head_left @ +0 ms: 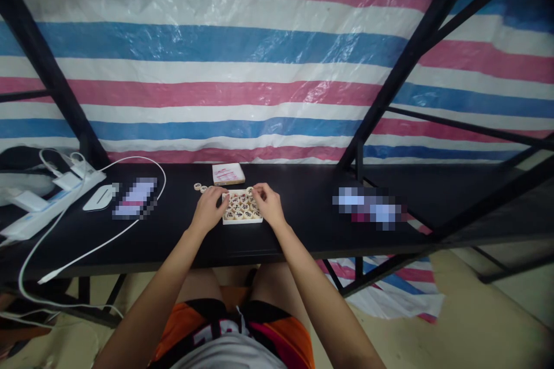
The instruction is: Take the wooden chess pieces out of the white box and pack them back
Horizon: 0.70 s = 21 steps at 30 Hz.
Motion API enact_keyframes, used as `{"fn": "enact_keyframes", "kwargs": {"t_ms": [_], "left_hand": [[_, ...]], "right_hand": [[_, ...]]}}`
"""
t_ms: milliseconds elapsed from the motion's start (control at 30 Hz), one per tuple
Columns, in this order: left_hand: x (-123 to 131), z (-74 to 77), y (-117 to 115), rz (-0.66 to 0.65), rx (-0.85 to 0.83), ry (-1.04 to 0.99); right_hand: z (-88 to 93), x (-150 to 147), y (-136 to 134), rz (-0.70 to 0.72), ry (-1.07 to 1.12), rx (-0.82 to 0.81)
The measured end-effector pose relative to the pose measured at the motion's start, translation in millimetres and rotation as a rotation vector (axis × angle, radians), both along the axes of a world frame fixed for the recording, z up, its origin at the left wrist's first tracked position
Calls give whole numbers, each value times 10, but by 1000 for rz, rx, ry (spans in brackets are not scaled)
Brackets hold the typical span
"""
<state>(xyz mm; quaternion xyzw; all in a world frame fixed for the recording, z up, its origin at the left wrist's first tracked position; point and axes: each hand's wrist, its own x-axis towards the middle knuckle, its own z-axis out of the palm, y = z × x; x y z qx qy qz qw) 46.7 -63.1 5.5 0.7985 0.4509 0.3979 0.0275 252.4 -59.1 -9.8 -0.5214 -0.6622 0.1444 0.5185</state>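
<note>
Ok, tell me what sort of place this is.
Probably a makeshift desk nook, perhaps in a dorm: a black desk within a dark frame, a striped plastic sheet hung behind it, and a white power strip at left.

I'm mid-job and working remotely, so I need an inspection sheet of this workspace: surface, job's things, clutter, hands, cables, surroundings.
Surface: black tabletop.
Job's things: white box holding rows of round marked pieces; loose pieces beyond its left side; printed carton behind it.
Clutter: power strip, flat white device and pixelated item at left; another pixelated item at right.
Hands: left hand at the box's left side; right hand at its far right corner. Whether the fingers grip cannot be told.
Cables: white cable loops across the left, its plug near the front edge; another cable hangs past that edge.
Surroundings: striped sheet behind; black posts either side; second striped sheet on the floor at right.
</note>
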Motion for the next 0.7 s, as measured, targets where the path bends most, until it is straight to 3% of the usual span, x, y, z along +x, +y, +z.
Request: {"fn": "enact_keyframes", "kwargs": {"t_ms": [100,200,700], "left_hand": [[-75,-45,74,203,-84,71],[-112,-97,115,293,-185,185],[-101,-104,91,285,-298,294]], "right_hand": [[-53,67,70,-66,7,-31],[-113,98,122,-70,-51,-57],[-192,101,173,-58,-146,-37]]}}
